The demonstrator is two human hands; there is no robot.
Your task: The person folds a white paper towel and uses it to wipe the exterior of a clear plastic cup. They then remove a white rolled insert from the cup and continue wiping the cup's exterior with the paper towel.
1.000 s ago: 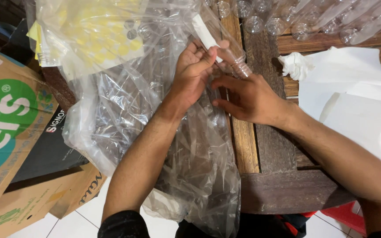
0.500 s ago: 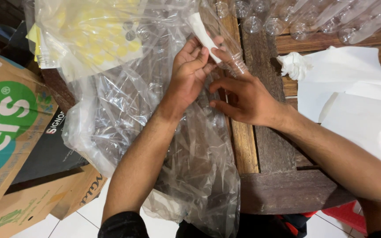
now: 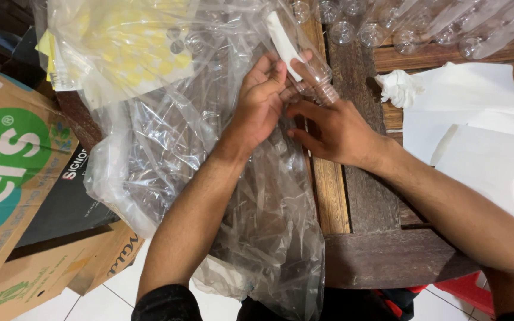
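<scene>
Both hands met over a clear bottle (image 3: 312,70) above the table's (image 3: 388,261) left edge. The left hand (image 3: 261,106) had its fingers pressed together on the bottle's near side, thumb hidden behind them, and it pinched the bottle where a white label (image 3: 283,37) ran up its side. The right hand (image 3: 333,131) lay just beside it, fingers curled, with the fingertips touching the bottle's lower end; whether they gripped it or only steadied it could not be told. The bottle was tilted, its label end pointing up and left toward the far edge, its ribbed end down by the right hand.

Under and around the left hand spread a big clear bag (image 3: 185,154), crumpled, full of more clear bottles, hanging off the table's left edge toward the tiled floor (image 3: 60,303). At the bag's far end a yellow sheet (image 3: 132,53) showed through the plastic.

Along the table's far edge lay a row of clear bottles (image 3: 411,27), mouths toward the person. Right of the hands, near the right edge, white paper sheets (image 3: 483,137) covered the wood, with a crumpled white tissue (image 3: 398,88) at their far left corner.

Left of the table stood a cardboard box (image 3: 13,190) with green print, and a dark box (image 3: 66,202) lay against it beside the bag. Something red (image 3: 462,291) sat below the table's near edge.
</scene>
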